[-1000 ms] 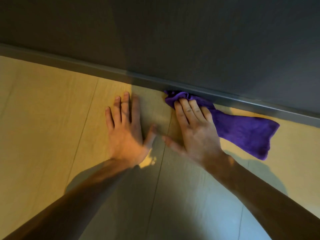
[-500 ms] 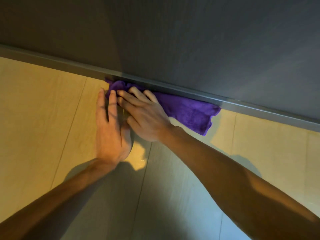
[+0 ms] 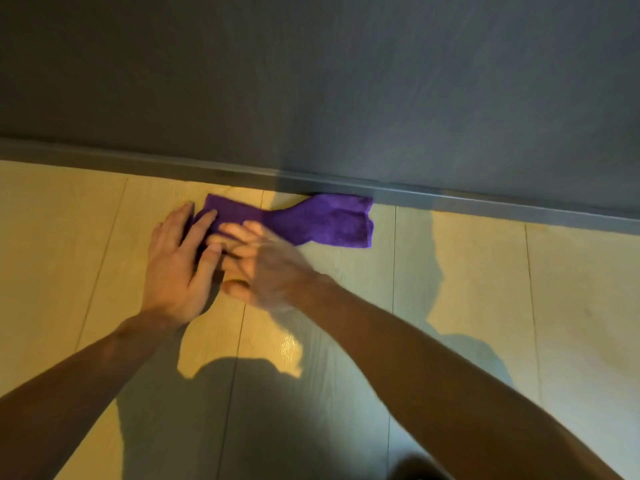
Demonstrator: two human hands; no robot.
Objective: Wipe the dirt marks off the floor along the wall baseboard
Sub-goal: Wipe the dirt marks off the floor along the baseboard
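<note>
Purple cloth (image 3: 311, 221) (one) under left hand (image 3: 176, 268) spread flat; right hand (image 3: 263, 268) fingers blurred.

Dark grey wall (image 3: 346, 81), arm shadows (image 3: 277, 410) across planks

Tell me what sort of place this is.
Likely an indoor room, seen at floor level beside a wall. Light wood-look plank floor with seams meets a grey baseboard under a dark grey wall. Which room, I cannot tell.
</note>
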